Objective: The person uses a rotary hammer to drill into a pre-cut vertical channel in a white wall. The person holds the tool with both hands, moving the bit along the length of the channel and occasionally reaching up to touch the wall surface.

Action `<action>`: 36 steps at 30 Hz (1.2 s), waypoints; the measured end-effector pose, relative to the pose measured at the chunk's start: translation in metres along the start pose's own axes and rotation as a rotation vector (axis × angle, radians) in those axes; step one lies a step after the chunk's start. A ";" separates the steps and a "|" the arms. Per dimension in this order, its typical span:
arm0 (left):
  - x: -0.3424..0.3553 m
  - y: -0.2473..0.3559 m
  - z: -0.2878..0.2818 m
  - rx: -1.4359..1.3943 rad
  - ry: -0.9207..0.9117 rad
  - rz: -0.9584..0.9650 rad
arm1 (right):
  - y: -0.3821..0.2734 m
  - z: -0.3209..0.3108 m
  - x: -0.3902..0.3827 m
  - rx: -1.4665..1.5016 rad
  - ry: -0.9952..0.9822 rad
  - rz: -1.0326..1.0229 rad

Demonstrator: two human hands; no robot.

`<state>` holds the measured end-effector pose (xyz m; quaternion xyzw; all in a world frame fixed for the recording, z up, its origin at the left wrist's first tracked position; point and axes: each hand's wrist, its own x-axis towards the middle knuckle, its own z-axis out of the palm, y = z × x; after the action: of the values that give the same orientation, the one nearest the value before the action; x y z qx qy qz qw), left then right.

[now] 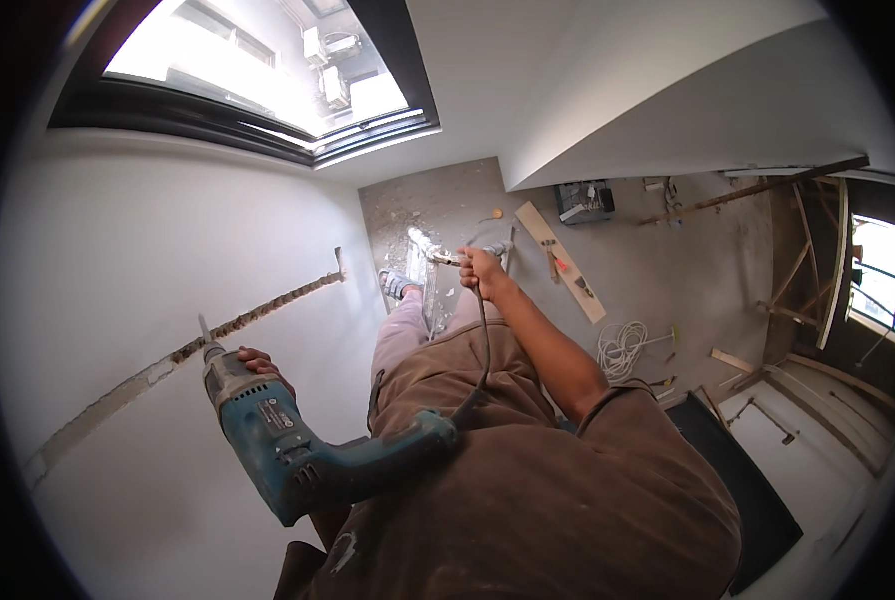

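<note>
A teal and black hammer drill (279, 440) hangs at the left, its rear handle against my brown shirt. Fingers of my left hand (265, 366) curl around its front end; the palm is hidden behind the tool. The bit (204, 326) points up beside a rough groove (285, 298) cut into the white wall; I cannot tell whether it touches. From the handle a dark power cord (486, 352) runs up to my right hand (481, 272), which is closed around it in front of my legs. A short piece of the cord sticks out left of that fist.
A dark-framed window (312, 150) is at the upper left. Below, a paint-spattered platform (420, 262) stands by my sandalled foot. On the floor lie a wooden plank (534, 227) with tools on it, a black toolbox (584, 203) and a coiled white cable (622, 350). Timber framing stands far right.
</note>
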<state>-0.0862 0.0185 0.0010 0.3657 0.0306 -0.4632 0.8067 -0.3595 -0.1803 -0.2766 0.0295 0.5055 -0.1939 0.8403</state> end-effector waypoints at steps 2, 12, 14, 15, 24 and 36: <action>0.016 -0.010 0.006 -0.072 -0.054 -0.091 | -0.020 0.006 0.012 -0.107 -0.010 0.011; 0.021 -0.040 0.013 0.053 -0.084 -0.102 | -0.032 0.056 0.094 -0.423 -0.246 -0.039; 0.017 -0.038 0.007 0.197 -0.040 -0.020 | -0.024 0.061 0.094 -0.367 -0.246 -0.025; 0.013 -0.038 0.005 0.202 0.030 0.016 | -0.020 0.065 0.096 -0.348 -0.231 -0.034; 0.009 -0.055 -0.001 0.238 0.170 0.074 | 0.002 0.003 0.175 -0.440 0.180 -0.144; 0.036 -0.080 0.004 0.369 0.202 0.011 | -0.033 0.040 0.157 -0.183 0.034 -0.153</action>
<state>-0.1286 -0.0345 -0.0554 0.5519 0.0241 -0.4174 0.7215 -0.2730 -0.2672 -0.3871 -0.0825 0.5361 -0.2101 0.8134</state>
